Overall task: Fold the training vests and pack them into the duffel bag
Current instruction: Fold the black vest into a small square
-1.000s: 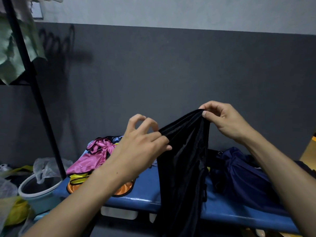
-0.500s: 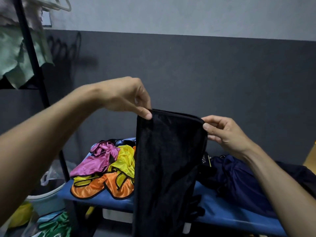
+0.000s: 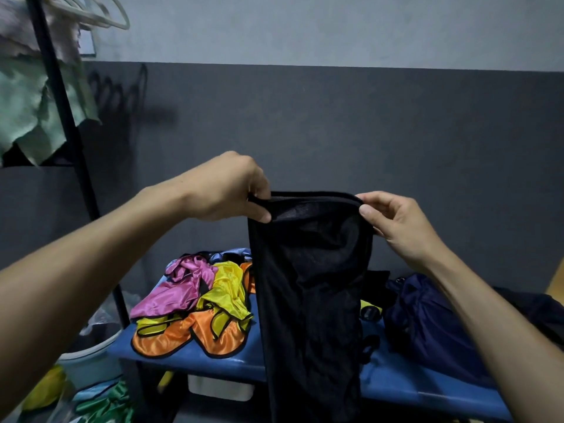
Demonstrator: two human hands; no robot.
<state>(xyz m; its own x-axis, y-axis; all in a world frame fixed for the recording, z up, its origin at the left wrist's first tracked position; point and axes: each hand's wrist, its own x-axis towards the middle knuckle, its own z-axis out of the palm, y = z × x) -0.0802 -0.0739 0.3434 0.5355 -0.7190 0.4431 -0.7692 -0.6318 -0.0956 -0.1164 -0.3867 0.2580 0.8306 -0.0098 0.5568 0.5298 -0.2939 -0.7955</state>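
Black mesh vest (image 3: 308, 285) hangs in the air before the blue bench (image 3: 427, 389), stretched between both hands at its top edge. Left hand (image 3: 225, 187) pinches the left corner, knuckles up; right hand (image 3: 393, 222) pinches the right corner with thumb and fingers. Behind it lie pink, yellow and orange vests (image 3: 195, 309) and a navy duffel bag (image 3: 427, 325), partly hidden. No readable writing

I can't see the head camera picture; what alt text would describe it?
Two hands hold a black mesh vest up by its top edge, the left hand and right hand each pinching a corner. Behind it, a blue bench holds a pile of pink, yellow and orange vests and a navy duffel bag.
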